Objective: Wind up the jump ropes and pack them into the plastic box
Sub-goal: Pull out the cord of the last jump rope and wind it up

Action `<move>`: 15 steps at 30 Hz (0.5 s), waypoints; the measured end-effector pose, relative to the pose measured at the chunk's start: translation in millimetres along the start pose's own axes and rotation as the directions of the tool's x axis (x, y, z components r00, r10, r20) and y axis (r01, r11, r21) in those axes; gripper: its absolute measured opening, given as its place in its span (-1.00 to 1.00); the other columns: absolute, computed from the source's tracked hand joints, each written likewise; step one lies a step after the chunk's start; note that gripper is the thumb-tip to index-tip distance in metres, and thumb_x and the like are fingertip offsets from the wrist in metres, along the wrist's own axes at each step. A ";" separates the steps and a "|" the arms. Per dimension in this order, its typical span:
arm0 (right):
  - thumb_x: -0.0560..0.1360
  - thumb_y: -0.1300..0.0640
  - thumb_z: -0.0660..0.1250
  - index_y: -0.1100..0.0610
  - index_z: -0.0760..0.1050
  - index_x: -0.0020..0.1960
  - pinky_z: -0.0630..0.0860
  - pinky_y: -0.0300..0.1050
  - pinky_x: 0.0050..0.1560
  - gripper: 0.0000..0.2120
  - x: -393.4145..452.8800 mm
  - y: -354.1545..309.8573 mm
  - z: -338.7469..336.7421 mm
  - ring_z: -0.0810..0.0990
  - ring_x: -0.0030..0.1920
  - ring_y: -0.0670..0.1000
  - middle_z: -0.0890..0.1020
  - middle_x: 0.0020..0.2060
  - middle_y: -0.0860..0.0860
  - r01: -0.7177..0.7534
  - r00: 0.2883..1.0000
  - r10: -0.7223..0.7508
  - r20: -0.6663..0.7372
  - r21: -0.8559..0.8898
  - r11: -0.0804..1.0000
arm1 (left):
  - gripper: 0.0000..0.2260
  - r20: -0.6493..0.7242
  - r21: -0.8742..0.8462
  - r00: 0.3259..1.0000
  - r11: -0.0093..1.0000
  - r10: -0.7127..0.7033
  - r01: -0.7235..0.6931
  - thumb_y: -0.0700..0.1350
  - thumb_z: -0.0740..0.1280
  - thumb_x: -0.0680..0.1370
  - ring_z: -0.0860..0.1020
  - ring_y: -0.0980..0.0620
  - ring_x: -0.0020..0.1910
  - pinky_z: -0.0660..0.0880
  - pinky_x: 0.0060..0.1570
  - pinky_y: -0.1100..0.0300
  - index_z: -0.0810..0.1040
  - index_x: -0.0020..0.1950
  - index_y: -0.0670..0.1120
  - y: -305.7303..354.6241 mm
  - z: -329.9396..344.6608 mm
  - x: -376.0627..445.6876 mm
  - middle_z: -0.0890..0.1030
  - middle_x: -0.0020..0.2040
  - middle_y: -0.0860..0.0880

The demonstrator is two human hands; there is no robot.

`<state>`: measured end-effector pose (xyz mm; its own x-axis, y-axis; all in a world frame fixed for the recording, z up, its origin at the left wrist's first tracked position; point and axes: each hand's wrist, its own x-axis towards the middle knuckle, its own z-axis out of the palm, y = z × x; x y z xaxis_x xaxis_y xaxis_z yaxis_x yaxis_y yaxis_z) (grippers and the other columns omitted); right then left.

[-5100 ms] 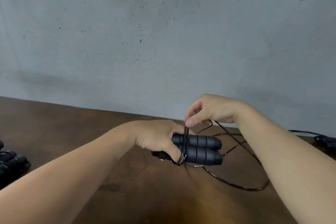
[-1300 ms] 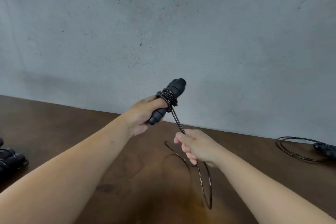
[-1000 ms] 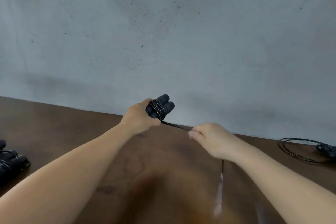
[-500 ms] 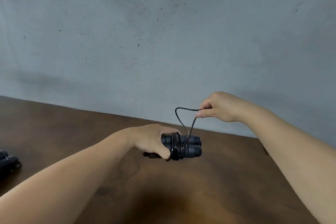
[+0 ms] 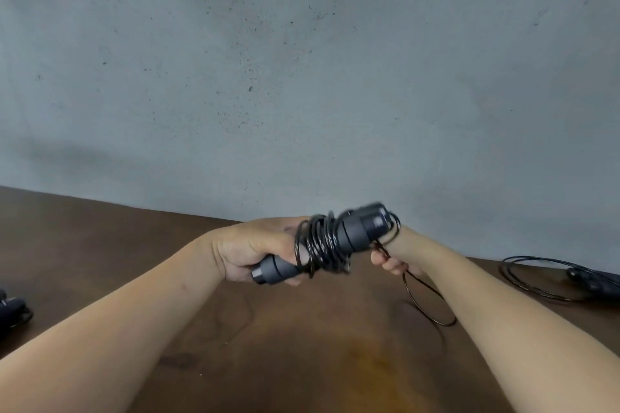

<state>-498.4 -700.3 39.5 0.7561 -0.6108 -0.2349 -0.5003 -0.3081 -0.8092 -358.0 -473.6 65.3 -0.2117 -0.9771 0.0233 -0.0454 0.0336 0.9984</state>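
My left hand [image 5: 255,248] grips the paired dark grey handles [image 5: 360,228] of a jump rope above the brown table [image 5: 302,362]. Several turns of thin black rope [image 5: 318,246] are wound round the middle of the handles. My right hand [image 5: 394,260] sits just right of and partly behind the handle tops, pinching the last loose loop of rope [image 5: 426,298], which hangs down toward the table. The plastic box is not in view.
Another jump rope [image 5: 550,278], coiled with its handles, lies on the table at the far right. A wound black bundle [image 5: 11,310] lies at the left edge. A grey concrete wall [image 5: 302,77] rises behind the table.
My right hand dropped from above the handles to beside their tops, carrying the rope round them. More turns sit on the handles, and the loose loop is shorter. The handles tilted up to the right.
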 end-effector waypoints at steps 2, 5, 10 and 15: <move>0.56 0.04 0.18 0.02 0.22 -0.33 0.02 -0.25 -0.54 -0.69 1.2 5.2 6.4 0.09 -0.54 -0.05 0.34 -0.48 0.00 -0.046 0.999 0.046 0.001 0.034 0.998 | -0.60 -0.140 -0.076 0.990 0.996 0.037 -0.048 -0.10 0.55 0.17 0.53 0.13 -0.32 0.52 -0.31 0.28 0.66 0.00 -0.01 -2.4 -3.9 -0.9 0.61 -0.21 0.00; 0.59 -0.05 0.15 0.01 0.17 -0.35 0.00 -0.24 -0.52 -0.63 -2.7 9.5 9.9 0.06 -0.54 -0.03 0.29 -0.50 0.01 -0.036 0.999 0.036 0.003 0.031 0.999 | -0.59 -0.455 -0.302 0.890 0.937 0.017 -0.173 -0.13 0.51 0.22 0.50 0.09 -0.43 0.49 -0.50 0.28 0.58 0.04 -0.17 -3.9 -14.5 1.4 0.58 -0.25 -0.09; 0.61 -0.25 0.04 0.05 0.22 -0.38 0.10 -0.19 -0.46 -0.49 -19.9 19.5 21.2 0.14 -0.51 -0.01 0.25 -0.52 -0.03 0.136 0.990 -0.138 -0.032 -0.058 0.989 | -0.88 -0.815 -0.281 0.571 0.930 -0.100 -0.239 -0.16 0.31 0.52 0.32 0.05 -0.45 0.22 -0.56 0.27 0.43 0.00 -0.16 -5.6 -47.1 0.6 0.44 -0.19 -0.13; 0.63 -0.26 -0.01 0.10 0.26 -0.33 0.24 -0.08 -0.27 -0.47 -50.8 -3.2 43.3 0.31 -0.39 0.00 0.35 -0.44 -0.04 0.336 0.933 -0.355 0.052 -0.474 0.814 | -0.88 -0.914 -0.080 0.398 0.997 -0.080 0.018 -0.18 0.41 0.45 0.32 0.04 -0.49 0.24 -0.48 0.24 0.47 -0.20 -0.11 -26.2 -53.3 7.0 0.41 -0.41 -0.02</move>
<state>-516.9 -636.7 30.8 0.9054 -0.4228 0.0398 -0.3532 -0.8017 -0.4821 -306.3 -492.5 42.1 0.8113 -0.5841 -0.0241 0.0291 -0.0008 0.9996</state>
